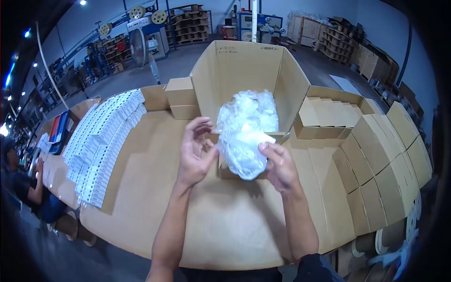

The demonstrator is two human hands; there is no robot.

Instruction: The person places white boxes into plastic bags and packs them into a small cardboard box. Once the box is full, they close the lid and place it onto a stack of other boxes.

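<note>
A clear plastic bag with something whitish in it hangs above the table at the front of a large open carton. My right hand pinches the bag's right side, thumb on top by a white flat patch. At the bag's left edge is my left hand, its fingers curved and apart, the thumb close to the plastic; whether it touches is hard to tell. Behind, more crumpled clear plastic bags fill a smaller box within the carton's mouth.
Stacked white printed boxes line the table's left side. Brown cartons stand stacked at right, with a tray of flat cardboard pieces behind. Two small brown boxes sit left of the carton. A person sits far left.
</note>
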